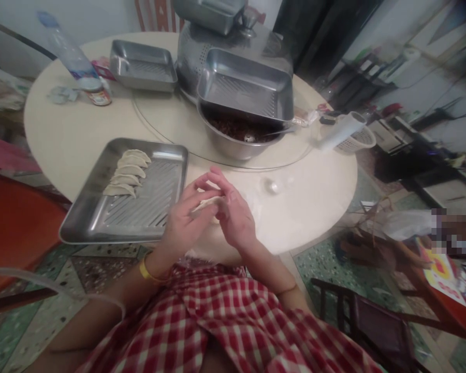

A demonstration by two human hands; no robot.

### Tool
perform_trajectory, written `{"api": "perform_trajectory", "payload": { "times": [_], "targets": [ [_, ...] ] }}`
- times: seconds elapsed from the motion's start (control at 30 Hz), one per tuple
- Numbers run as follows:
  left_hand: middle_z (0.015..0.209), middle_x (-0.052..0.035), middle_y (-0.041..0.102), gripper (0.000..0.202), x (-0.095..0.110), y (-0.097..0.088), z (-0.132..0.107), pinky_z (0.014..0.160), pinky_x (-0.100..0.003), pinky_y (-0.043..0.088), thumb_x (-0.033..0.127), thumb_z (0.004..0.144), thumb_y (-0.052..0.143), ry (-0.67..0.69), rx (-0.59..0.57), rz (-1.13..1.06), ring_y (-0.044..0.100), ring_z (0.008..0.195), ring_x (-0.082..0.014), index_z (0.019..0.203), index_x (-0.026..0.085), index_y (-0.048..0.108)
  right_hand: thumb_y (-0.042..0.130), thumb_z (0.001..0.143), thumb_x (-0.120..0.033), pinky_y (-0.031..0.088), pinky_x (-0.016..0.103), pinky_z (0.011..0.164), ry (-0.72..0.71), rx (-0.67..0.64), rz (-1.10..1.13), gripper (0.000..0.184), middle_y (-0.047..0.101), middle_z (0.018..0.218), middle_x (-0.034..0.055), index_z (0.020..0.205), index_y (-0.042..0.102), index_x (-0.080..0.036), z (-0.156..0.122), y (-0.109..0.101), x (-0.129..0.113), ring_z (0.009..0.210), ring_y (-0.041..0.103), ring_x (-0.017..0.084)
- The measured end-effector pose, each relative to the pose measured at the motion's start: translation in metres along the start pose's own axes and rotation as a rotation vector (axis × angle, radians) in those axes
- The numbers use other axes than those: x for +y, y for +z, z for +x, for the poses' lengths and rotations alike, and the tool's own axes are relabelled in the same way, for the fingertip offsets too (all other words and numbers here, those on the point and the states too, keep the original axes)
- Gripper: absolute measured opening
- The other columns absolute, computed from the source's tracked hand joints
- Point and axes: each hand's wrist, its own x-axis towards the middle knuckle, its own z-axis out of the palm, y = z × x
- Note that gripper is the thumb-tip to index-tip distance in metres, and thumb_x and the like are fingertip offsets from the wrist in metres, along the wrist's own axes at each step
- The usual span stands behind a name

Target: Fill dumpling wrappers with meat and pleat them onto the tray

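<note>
Both hands meet over the near edge of the table, pinching a pale dumpling (206,204) between their fingers. My left hand (183,220) has its fingers curled round the dumpling's near left side. Opposite it, my right hand (237,220) closes on the other end, and the fingers cover most of the dough. Just left of the hands lies a metal tray (86,215) holding several folded dumplings (127,172) in a row. A bowl of dark filling (238,149) stands beyond the hands, with a utensil in it and an oblong metal pan (243,96) resting across its far side.
A small white round thing (272,186) sits right of my hands. Farther back are another metal pan (142,65), a large perforated metal vessel (189,57), a plastic bottle (72,54), a roll (344,130) and a basket (363,140). Another person (406,225) is at the right.
</note>
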Motion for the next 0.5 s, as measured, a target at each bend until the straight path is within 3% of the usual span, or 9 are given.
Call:
{"api": "perform_trajectory", "payload": {
  "times": [0.1, 0.17, 0.27, 0.5],
  "targets": [
    [0.126, -0.0044, 0.066, 0.022, 0.002, 0.001, 0.000, 0.097, -0.039, 0.056, 0.038, 0.090, 0.061, -0.036, 0.089, -0.116, 0.064, 0.116, -0.0213, 0.105, 0.028, 0.073, 0.048, 0.098, -0.048, 0.042, 0.039, 0.116, -0.101, 0.009, -0.080, 0.036, 0.049, 0.151, -0.0016, 0.129, 0.061, -0.036, 0.000, -0.005, -0.008, 0.136, 0.051, 0.020],
    [0.109, -0.0044, 0.072, 0.023, 0.001, 0.001, 0.000, 0.084, -0.033, 0.059, 0.039, 0.090, 0.062, -0.126, 0.115, -0.214, 0.069, 0.098, -0.0180, 0.106, 0.026, 0.073, 0.054, 0.097, -0.039, 0.041, 0.041, 0.116, -0.203, 0.076, -0.204, 0.028, 0.055, 0.144, 0.0001, 0.123, 0.065, -0.035, -0.001, -0.010, -0.012, 0.137, 0.049, 0.019],
    [0.080, -0.0013, 0.072, 0.027, 0.003, 0.002, 0.002, 0.062, -0.028, 0.057, 0.042, 0.087, 0.065, -0.279, 0.085, -0.388, 0.066, 0.067, -0.0133, 0.106, 0.024, 0.071, 0.061, 0.093, -0.032, 0.045, 0.043, 0.111, -0.313, 0.177, -0.390, 0.020, 0.063, 0.131, 0.0017, 0.109, 0.071, -0.034, -0.002, -0.017, -0.014, 0.127, 0.056, 0.019],
    [0.083, -0.0006, 0.074, 0.019, 0.015, 0.005, 0.007, 0.061, -0.026, 0.057, 0.037, 0.080, 0.071, -0.353, 0.081, -0.540, 0.069, 0.072, -0.0136, 0.092, 0.022, 0.070, 0.066, 0.088, -0.029, 0.050, 0.045, 0.102, -0.349, 0.128, -0.529, 0.013, 0.070, 0.119, 0.0010, 0.098, 0.074, -0.034, -0.002, -0.028, -0.025, 0.113, 0.062, 0.020]
  ]
}}
